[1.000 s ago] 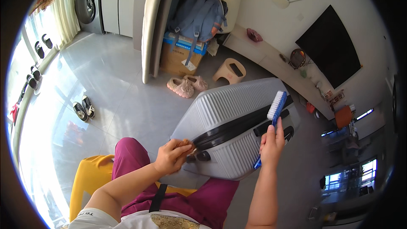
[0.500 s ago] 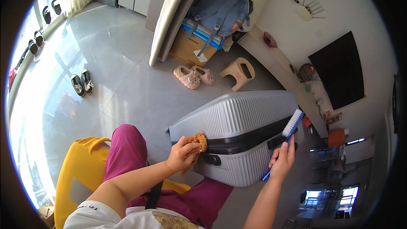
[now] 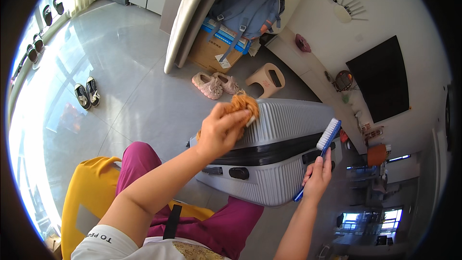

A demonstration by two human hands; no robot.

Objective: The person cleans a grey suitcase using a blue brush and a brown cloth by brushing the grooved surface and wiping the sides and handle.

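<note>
Two hands, both mine, both occupied. My left hand (image 3: pixel 219 132), centre of the frame: fingers closed around an orange-brown cloth (image 3: pixel 243 103), pressed on the ribbed top of the grey suitcase (image 3: pixel 284 125). My right hand (image 3: pixel 317 178), lower right: gripping the blue handle of a scrubbing brush (image 3: pixel 328 135), white bristles up beside the suitcase's right end. Suitcase: lying on its side across centre, dark zip band facing me, against my magenta trousers (image 3: pixel 139 163). Upper centre: pink slippers (image 3: pixel 214 84), tan step stool (image 3: pixel 265 80), cardboard box (image 3: pixel 211 53), blue backpack (image 3: pixel 245 9). Left: dark sneakers (image 3: pixel 86 93). Lower left: yellow seat (image 3: pixel 89 197).
</note>
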